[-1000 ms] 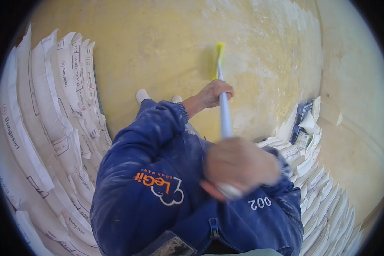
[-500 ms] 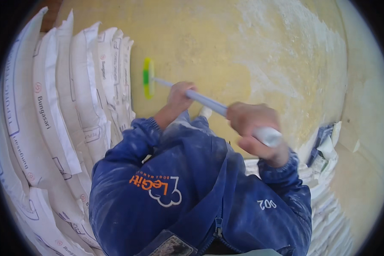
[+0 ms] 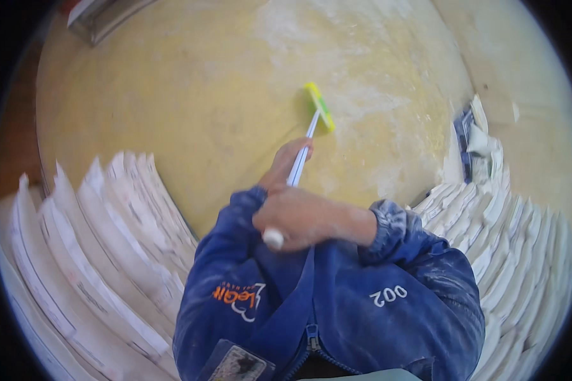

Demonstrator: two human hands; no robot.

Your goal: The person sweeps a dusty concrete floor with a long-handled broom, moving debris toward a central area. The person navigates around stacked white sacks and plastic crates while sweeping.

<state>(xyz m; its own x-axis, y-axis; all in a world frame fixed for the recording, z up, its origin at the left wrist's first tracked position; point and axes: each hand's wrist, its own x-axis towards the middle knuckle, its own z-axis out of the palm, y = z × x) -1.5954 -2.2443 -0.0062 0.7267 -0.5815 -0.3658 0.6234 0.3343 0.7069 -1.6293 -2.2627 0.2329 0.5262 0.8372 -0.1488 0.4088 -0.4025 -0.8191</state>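
A long-handled broom [image 3: 296,170] with a pale shaft runs away from my chest toward the floor. Its yellow-and-green head [image 3: 320,108] is at the far end, near a white powdery patch; whether it touches the floor I cannot tell. My left hand [image 3: 290,157] is wrapped around the shaft partway down. Closer to my chest, my right hand [image 3: 292,219] grips the top of the handle, whose white end cap [image 3: 273,239] sticks out below the fist. My right forearm crosses in front of my body.
Tall stacks of white sacks [image 3: 108,247] stand at my left, with more stacked sacks [image 3: 489,235] at my right. Pale powder streaks the yellowish floor [image 3: 190,95]. A dark blue item and crumpled white sacking [image 3: 486,149] lie by the right wall. A metal-edged frame [image 3: 102,19] is at the far left.
The broom head has swung from the left, beside the sacks, across to the right. My right hand has moved left and in front of my chest. My view has turned left.
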